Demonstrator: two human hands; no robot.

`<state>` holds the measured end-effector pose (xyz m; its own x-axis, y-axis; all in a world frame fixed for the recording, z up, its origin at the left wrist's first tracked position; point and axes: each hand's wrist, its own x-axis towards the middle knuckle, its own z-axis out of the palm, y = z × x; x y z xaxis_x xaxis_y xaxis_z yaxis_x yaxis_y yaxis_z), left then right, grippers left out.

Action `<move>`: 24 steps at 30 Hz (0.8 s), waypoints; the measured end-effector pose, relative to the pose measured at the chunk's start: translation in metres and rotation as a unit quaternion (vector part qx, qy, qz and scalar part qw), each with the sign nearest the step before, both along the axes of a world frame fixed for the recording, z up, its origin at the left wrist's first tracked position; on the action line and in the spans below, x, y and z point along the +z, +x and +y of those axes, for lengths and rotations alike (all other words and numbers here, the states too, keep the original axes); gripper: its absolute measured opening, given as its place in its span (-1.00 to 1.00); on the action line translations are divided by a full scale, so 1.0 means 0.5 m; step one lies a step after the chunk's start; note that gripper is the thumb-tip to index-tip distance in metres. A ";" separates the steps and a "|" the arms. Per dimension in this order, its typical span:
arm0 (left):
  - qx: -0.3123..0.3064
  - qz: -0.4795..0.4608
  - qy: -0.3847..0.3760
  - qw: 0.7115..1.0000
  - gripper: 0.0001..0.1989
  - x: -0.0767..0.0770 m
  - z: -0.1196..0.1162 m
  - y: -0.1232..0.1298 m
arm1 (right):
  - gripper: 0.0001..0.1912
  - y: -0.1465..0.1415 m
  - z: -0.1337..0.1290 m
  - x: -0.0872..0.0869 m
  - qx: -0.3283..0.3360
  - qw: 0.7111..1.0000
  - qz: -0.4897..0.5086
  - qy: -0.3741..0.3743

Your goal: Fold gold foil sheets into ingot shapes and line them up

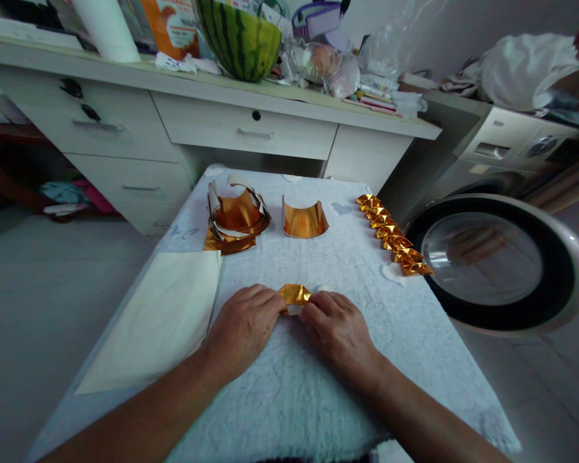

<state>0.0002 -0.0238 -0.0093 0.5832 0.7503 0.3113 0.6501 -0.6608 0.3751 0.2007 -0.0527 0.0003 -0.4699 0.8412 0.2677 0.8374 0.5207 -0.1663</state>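
Between my two hands is a partly folded piece of gold foil paper (295,294), with a pale underside strip showing at its near edge. My left hand (251,318) is closed on its left end, and my right hand (335,325) grips the right end; the fingertips are partly hidden. Beyond them a single curved gold foil sheet (305,220) stands on the cloth. To its left lies a loose stack of curled gold sheets (237,215). At the right edge, several folded gold foil ingots (390,235) form a slanting row.
A cloth (309,405) covers the table. Cream paper (159,315) lies at its left side. Behind stands a white desk (251,128) holding a cut watermelon (241,42), a paper roll (107,29) and plastic bags. The washing machine's round door (496,263) hangs open at right.
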 end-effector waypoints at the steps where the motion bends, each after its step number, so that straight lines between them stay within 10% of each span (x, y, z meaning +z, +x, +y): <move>1: 0.000 0.003 0.004 1.000 -0.87 0.001 0.000 0.000 | -0.86 0.000 0.001 0.001 -0.005 1.000 0.005 -0.009; 24: 0.039 0.014 -0.033 0.999 -0.88 0.009 0.005 0.001 | -0.85 0.029 0.032 -0.011 -0.036 0.980 0.155 -0.122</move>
